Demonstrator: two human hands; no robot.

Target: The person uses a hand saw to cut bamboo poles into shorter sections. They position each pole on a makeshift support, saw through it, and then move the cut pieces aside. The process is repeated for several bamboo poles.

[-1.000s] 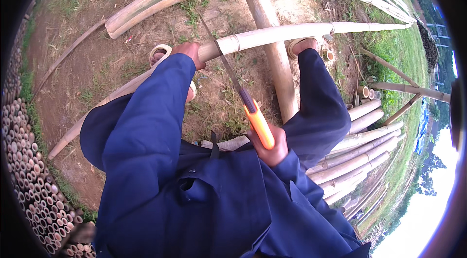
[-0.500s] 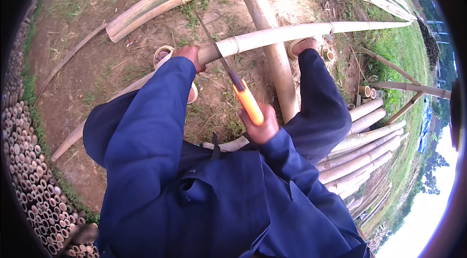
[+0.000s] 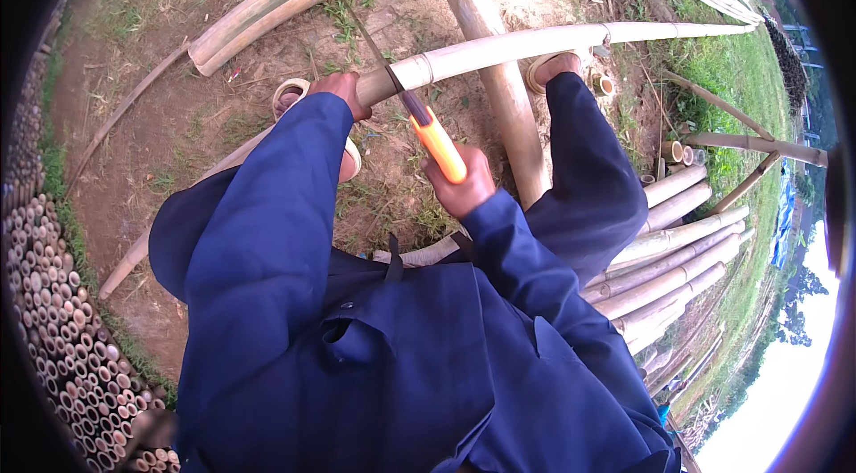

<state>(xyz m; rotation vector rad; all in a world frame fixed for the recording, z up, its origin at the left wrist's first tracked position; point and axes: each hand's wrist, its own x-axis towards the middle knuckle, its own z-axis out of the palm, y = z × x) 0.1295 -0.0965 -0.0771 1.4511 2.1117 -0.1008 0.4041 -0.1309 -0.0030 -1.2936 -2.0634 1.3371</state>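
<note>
The left hand (image 3: 341,93) grasps the bamboo pole (image 3: 508,47) just beside the saw (image 3: 413,105), apparently steadying it, while the right hand (image 3: 463,184) clasps the orange handle (image 3: 438,146), and beyond the blade the pole crosses a log (image 3: 514,116), seemingly for support.

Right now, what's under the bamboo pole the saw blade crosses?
A thick log runs crosswise beneath the pole, with soil alongside. Where they cross, the log's surface is covered.
</note>
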